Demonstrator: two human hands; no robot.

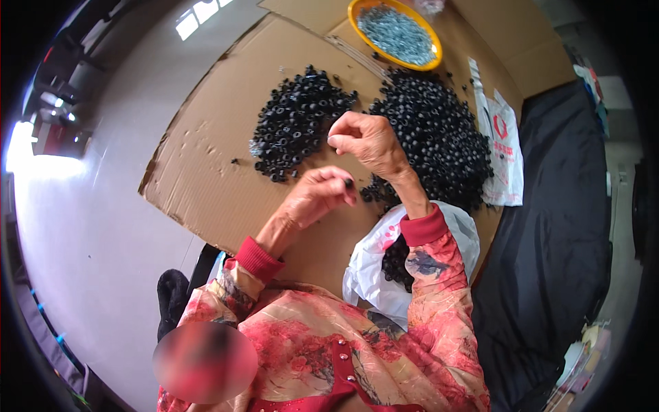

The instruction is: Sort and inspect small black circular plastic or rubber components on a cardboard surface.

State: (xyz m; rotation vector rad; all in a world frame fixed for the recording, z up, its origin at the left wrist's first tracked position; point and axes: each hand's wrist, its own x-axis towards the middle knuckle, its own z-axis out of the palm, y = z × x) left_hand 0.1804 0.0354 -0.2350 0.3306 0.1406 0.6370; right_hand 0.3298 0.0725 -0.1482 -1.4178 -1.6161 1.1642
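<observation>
Between the thumb and fingers of my left hand [318, 195] is a small black ring-shaped piece [349, 183]. My right hand [371, 143] is raised a little farther off, its thumb and forefinger pinched together; whatever sits in that pinch is too small to make out. Beyond my hands lies a loose pile of small black ring-like pieces [295, 117], with some clear bits mixed in along its edge. A larger, denser pile of similar black pieces [439, 137] spreads to the right, partly behind my right wrist.
Flattened cardboard [213, 137] lies under the piles. An orange bowl [438, 56] of clear small pieces stands at the far side. A white plastic bag [364, 268] with black pieces inside sits by my right forearm. Another white bag [506, 154] lies flat near black cloth [563, 199].
</observation>
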